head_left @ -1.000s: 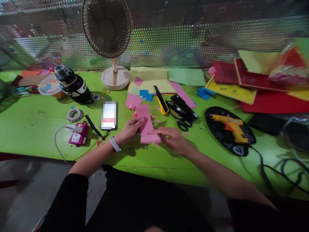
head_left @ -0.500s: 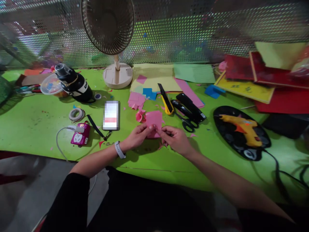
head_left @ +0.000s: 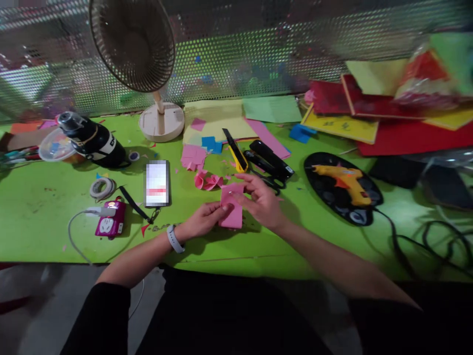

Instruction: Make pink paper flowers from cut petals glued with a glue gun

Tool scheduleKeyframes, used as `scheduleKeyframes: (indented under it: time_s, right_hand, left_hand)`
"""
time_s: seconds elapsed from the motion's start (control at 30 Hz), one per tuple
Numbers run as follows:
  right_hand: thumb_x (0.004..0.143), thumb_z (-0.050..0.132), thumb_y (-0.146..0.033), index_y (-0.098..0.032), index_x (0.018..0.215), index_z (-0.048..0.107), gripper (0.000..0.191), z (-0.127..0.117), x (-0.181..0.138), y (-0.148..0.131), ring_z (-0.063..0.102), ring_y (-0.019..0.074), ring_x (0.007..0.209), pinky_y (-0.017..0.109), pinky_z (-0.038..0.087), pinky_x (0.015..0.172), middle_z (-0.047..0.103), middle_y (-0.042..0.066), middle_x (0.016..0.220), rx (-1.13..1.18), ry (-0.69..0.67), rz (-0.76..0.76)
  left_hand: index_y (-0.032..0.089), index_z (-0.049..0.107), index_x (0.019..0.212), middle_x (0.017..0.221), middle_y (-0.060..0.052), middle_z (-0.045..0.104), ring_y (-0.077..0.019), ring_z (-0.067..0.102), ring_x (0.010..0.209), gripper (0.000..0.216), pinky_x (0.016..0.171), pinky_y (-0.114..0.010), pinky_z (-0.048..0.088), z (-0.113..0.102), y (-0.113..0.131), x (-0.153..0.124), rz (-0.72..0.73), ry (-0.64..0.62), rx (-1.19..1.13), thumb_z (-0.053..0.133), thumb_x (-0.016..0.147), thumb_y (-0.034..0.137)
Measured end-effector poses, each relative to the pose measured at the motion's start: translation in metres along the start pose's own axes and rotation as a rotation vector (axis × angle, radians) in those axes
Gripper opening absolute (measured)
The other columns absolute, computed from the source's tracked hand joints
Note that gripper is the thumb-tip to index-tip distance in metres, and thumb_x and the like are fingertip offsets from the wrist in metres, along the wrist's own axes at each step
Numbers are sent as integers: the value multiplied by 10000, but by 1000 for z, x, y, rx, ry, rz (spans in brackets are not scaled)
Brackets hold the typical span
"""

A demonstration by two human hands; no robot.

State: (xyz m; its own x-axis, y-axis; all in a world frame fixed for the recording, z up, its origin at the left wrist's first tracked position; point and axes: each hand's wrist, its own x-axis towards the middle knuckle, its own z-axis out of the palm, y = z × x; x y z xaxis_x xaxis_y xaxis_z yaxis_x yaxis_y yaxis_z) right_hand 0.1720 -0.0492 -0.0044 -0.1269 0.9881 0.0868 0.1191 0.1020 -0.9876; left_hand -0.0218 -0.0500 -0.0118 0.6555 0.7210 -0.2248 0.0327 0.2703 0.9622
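A folded pink paper (head_left: 231, 211) lies on the green table (head_left: 44, 217) between both hands. My left hand (head_left: 202, 220), with a white wristband, pinches the paper's lower left edge. My right hand (head_left: 261, 199) presses its fingers along the paper's right side and top. Just beyond the paper sits a small pink folded flower shape (head_left: 207, 181). More pink paper pieces (head_left: 192, 157) lie further back.
Yellow utility knife (head_left: 235, 154), black scissors (head_left: 266, 173) and black stapler (head_left: 272, 159) lie behind my right hand. A yellow glue gun (head_left: 342, 180) rests on a black tray at the right. A phone (head_left: 157, 183), tape roll (head_left: 102, 188), bottle (head_left: 91, 140) and fan (head_left: 160, 118) stand left.
The long pink strip has been folded over into a shorter piece. Both hands shifted their grip, and my right hand now presses on the fold. The camera view swung slightly.
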Motion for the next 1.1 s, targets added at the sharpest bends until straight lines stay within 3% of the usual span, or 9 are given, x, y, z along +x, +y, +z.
scheduleKeyframes:
  time_s: [0.2,0.37,0.53,0.87,1.1]
  right_hand:
    - [866,685,-415,-285,1276,607,436,2,-1,2,688,222,1037,429,574,914,672,70,1293,-77,29,-114]
    - [921,617,-343,-310,1188,690,278,-2,2,-1,677,221,1092,458,567,948,721,27,1210,-221,29,-259]
    - [949,590,-288,-313,1241,668,303,-3,2,-2,685,209,1070,443,575,933,728,35,1194,-336,33,-411]
    - [985,519,-319,-285,1169,701,261,-3,1,-6,684,222,1040,440,572,911,737,62,1105,-424,60,-413]
    - [993,510,-288,-212,1093,694,224,-5,1,-6,702,212,982,369,576,843,748,72,1045,-426,45,-402]
  left_hand:
    - [131,595,805,668,9,502,-78,411,572,506,541,-232,327,-1,-2,2,-19,59,36,554,885,629]
    - [128,626,859,716,-20,562,-98,474,608,517,568,-243,373,-1,-2,3,-10,72,55,554,877,640]
    - [125,610,875,700,0,515,-81,424,580,521,535,-229,350,0,1,0,7,58,107,520,897,638]
    - [130,561,839,662,25,424,-67,351,545,502,486,-214,297,0,3,-1,66,43,183,471,932,615]
    - [116,578,879,680,18,467,-68,389,549,524,505,-214,335,1,5,-2,19,26,173,465,927,626]
